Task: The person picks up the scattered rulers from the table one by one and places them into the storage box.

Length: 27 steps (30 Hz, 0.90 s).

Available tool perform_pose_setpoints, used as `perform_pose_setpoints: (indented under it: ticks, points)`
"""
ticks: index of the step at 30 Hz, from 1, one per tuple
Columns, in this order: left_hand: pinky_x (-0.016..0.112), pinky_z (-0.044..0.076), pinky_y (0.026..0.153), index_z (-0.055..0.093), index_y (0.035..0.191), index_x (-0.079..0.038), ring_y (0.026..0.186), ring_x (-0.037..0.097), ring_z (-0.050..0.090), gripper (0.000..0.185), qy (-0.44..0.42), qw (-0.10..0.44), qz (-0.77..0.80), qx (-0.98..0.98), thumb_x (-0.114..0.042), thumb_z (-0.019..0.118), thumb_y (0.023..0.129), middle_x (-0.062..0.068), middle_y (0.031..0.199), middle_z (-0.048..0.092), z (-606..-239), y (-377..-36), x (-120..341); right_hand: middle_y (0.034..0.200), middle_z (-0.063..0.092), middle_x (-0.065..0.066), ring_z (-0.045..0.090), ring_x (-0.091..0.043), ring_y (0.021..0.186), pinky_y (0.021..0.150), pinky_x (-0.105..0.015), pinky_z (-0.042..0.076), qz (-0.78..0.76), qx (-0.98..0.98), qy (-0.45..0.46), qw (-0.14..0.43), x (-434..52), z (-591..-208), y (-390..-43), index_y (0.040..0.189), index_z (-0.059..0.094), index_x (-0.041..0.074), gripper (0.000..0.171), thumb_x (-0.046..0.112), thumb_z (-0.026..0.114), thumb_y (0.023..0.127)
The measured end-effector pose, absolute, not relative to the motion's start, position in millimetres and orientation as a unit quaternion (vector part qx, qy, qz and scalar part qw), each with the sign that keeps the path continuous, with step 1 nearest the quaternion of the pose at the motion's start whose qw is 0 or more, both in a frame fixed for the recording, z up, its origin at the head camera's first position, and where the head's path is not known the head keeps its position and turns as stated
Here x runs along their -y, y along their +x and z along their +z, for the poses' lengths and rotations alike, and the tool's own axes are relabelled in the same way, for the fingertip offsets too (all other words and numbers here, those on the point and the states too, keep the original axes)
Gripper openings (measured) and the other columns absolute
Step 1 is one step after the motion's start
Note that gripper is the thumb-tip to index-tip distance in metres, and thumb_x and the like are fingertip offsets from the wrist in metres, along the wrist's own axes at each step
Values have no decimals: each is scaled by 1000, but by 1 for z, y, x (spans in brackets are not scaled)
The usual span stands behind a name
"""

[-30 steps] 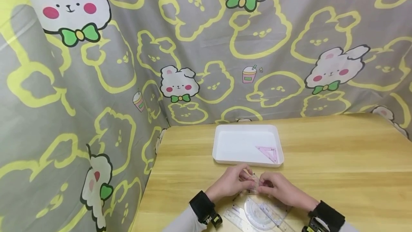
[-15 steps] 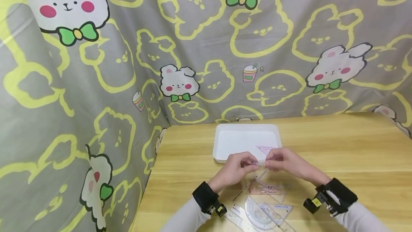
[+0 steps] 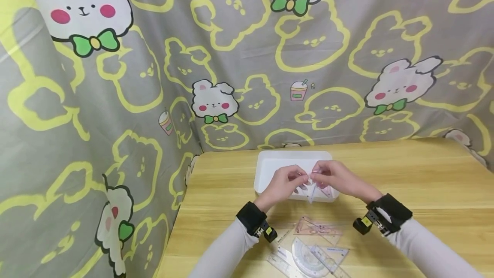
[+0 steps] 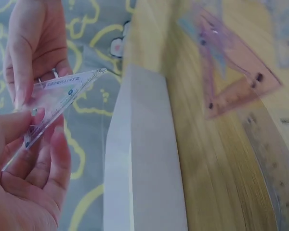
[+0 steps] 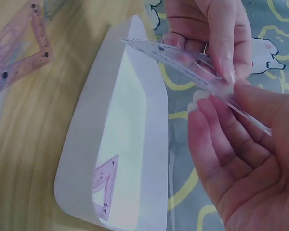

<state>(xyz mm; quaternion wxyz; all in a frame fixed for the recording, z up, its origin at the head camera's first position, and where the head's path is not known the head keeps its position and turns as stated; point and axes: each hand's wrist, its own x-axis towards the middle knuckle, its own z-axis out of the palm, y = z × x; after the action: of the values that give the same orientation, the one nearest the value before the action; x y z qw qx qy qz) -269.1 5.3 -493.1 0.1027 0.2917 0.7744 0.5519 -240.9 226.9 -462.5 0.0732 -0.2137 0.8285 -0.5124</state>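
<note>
Both hands pinch a clear triangular set square (image 4: pixel 62 98) with printed scales, held up over the white tray (image 3: pixel 266 173). My left hand (image 3: pixel 283 183) grips it between thumb and fingers from the left, and my right hand (image 3: pixel 339 179) pinches it from the right, the fingertips of both close together. One sharp corner of the set square points down toward the near wall of the tray in the head view. Inside the tray, at its right end, lies a small pink set square (image 5: pixel 112 185), partly hidden behind the tray wall in the right wrist view.
Nearer the body on the wooden table lie a reddish set square (image 3: pixel 308 231), a clear protractor (image 3: pixel 299 252), a clear ruler (image 3: pixel 283 263) and other clear drawing pieces, some overlapping. A grey patterned curtain (image 3: pixel 247 55) hangs behind and to the left of the table.
Both hands have risen from the pile of drawing pieces and moved forward to above the tray, carrying the clear set square. The reddish set square on the table is now uncovered.
</note>
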Motion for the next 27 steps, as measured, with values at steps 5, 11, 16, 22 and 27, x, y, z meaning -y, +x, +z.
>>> perform_pose_setpoints:
  ticks: [5,11,16,22,27]
  points:
    - [30,62,70,66,108,1,87,30,75,12,249,109,630,-727,-10,62,106,27,99,75,-498,-281,-14,95,75,-19,74,-27,80,73,-34,63,-534,-831,-152,35,-227,-466,-248,117,54,-8,26,8,67,102]
    - [27,60,72,64,106,-1,85,22,73,10,244,99,628,-732,-11,62,105,23,100,77,-501,-289,-18,92,76,-16,74,-26,78,72,-41,63,-520,-845,-125,-14,-229,-473,-254,118,55,-7,26,4,69,99]
    - [25,57,69,70,100,-10,87,32,72,12,249,77,557,-789,-20,67,104,13,93,75,-507,-301,-15,91,76,-17,73,-27,76,69,-37,62,-498,-855,-145,-17,-229,-480,-263,115,59,-6,19,0,68,99]
    - [20,44,63,76,88,-14,68,6,56,14,259,39,440,-859,-22,73,100,-8,78,68,-516,-308,-14,87,74,-16,70,-26,73,65,-30,57,-455,-878,-149,-5,-226,-499,-273,110,64,-1,15,-1,70,97]
    - [19,41,55,76,86,-13,58,2,52,14,254,45,378,-889,-22,77,96,-9,70,66,-525,-303,-15,83,73,-8,66,-17,73,64,-29,53,-401,-905,-146,-4,-220,-516,-274,105,67,1,12,1,73,95]
